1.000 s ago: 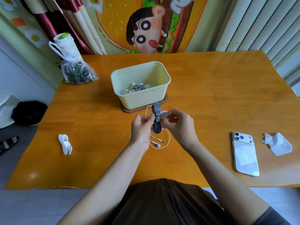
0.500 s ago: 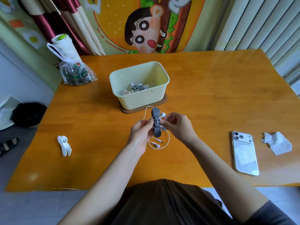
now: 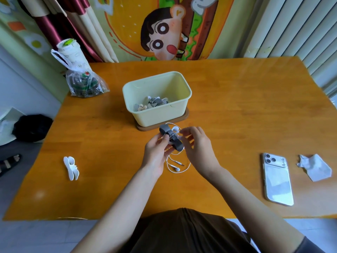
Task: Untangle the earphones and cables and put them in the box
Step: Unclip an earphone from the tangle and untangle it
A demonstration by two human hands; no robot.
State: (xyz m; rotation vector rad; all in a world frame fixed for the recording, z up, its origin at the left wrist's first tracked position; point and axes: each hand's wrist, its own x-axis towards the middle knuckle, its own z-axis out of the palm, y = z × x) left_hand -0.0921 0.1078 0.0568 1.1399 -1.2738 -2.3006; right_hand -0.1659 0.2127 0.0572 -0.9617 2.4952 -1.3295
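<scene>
A dark grey cable winder [image 3: 171, 136] is held above the table just in front of the pale yellow box [image 3: 164, 117]. My left hand [image 3: 156, 150] pinches the winder at its middle. White earphones [image 3: 176, 165] are wrapped on it, and a loop with an earbud and the plug hangs down to the table. My right hand [image 3: 197, 145] pinches the white cable beside the winder's right edge. Several wound earphones lie inside the box.
The box stands on a brown wooden base [image 3: 185, 117]. A white winder [image 3: 71, 168] lies at the left, a phone [image 3: 277, 178] and a crumpled tissue [image 3: 314, 167] at the right. A plastic bag [image 3: 85, 84] sits at the table's far left corner.
The grey winder has tilted from upright to slanting, its top leaning left. My hands have shifted slightly on it, and the hanging loop has swung a little.
</scene>
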